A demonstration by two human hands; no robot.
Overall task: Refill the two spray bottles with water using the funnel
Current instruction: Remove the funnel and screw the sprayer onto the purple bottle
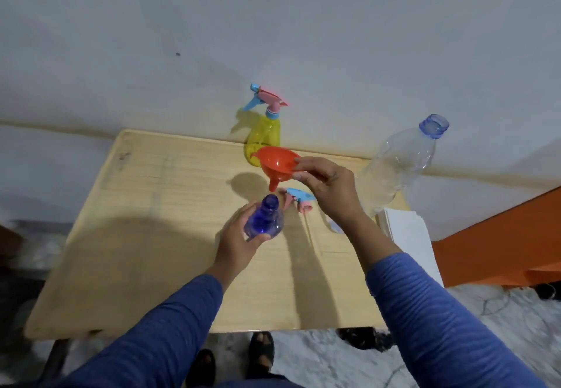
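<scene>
My left hand (235, 242) grips a blue spray bottle (264, 219) with its neck open, standing on the wooden table (151, 236). My right hand (329, 188) pinches the rim of an orange funnel (277, 161), holding it just above and behind the blue bottle's mouth, spout down and apart from it. The blue bottle's pink-and-blue spray head (296, 199) lies on the table beside it. A yellow spray bottle (262, 135) with its pink-and-blue head on stands at the table's far edge. A large clear water bottle (397, 166), uncapped, stands at the right.
A white stack of paper or a box (406, 236) sits at the table's right edge by the water bottle. A grey wall (273, 23) rises behind the table. An orange surface (501, 236) lies to the right. My sandalled feet (261, 348) show below the table's near edge.
</scene>
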